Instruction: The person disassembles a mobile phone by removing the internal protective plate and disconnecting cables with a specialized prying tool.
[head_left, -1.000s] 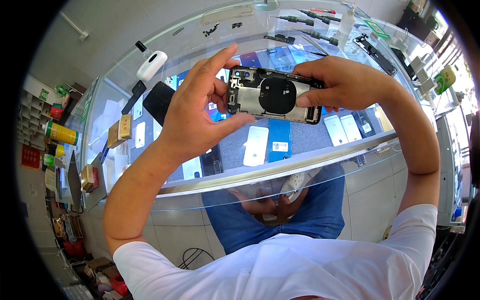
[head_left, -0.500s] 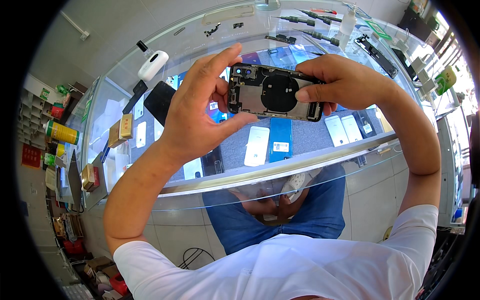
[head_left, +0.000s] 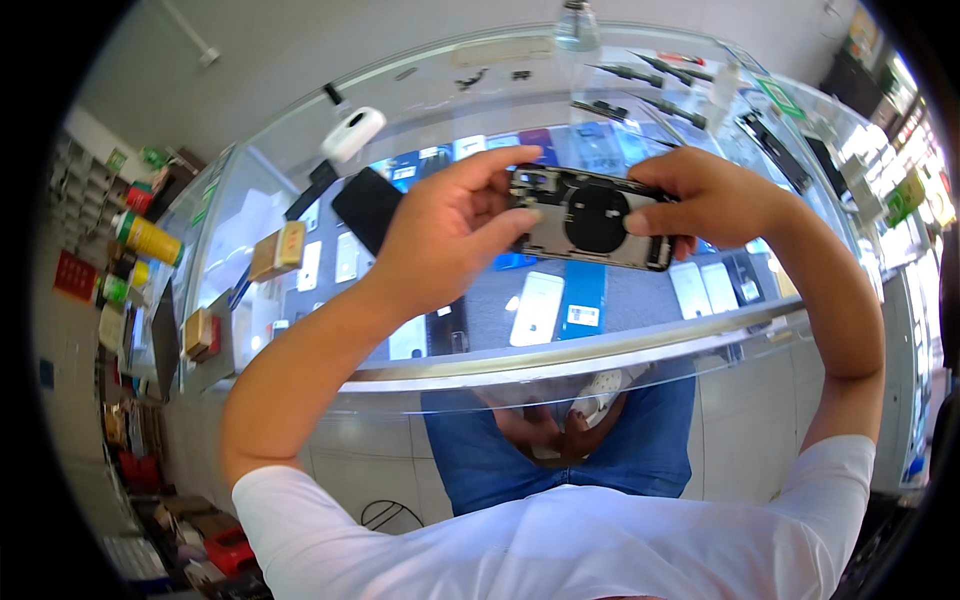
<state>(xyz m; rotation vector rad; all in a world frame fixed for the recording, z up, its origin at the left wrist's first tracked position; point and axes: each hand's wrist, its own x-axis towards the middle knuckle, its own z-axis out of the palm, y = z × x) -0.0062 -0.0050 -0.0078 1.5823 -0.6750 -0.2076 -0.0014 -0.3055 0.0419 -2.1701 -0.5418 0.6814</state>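
Observation:
I hold an opened phone body up over a glass display counter, its inside facing me, with a dark round coil in the middle. My left hand grips its left end, thumb along the lower edge and forefinger along the top. My right hand pinches the right end. The phone lies level, long side across.
A black phone screen and a white rounded device lie on the counter top to the left. Screwdrivers and tweezers lie at the far side. Phones are displayed under the glass. Small wooden boxes sit at left; shelves with cans stand beyond.
Both hands and the phone body have drifted slightly up and away from me; the grip is unchanged.

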